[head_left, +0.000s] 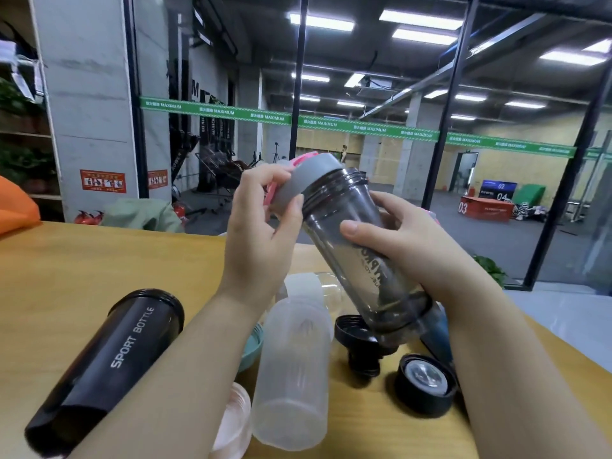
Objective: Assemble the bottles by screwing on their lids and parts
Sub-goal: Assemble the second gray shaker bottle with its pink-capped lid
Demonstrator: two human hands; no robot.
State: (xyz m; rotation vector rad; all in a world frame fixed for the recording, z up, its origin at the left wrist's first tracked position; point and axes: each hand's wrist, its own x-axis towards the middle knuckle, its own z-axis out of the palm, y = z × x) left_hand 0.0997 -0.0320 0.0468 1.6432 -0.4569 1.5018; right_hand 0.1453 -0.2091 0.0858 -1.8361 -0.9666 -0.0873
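Smoky bottle (357,246) tilted, mouth up-left

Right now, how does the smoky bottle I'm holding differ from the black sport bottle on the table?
The smoky bottle is see-through, while the black sport bottle is opaque with white lettering. The smoky bottle is held tilted in the air by the right hand, while the black sport bottle lies on its side on the table. The left hand holds a grey lid at the smoky bottle's threaded neck; nothing touches the black sport bottle. Both are tall, dark cylinders.

Left hand (261,223): raised, fingers curled, pinching.
Right hand (400,233): raised, thumb and fingers wrapped, gripping.
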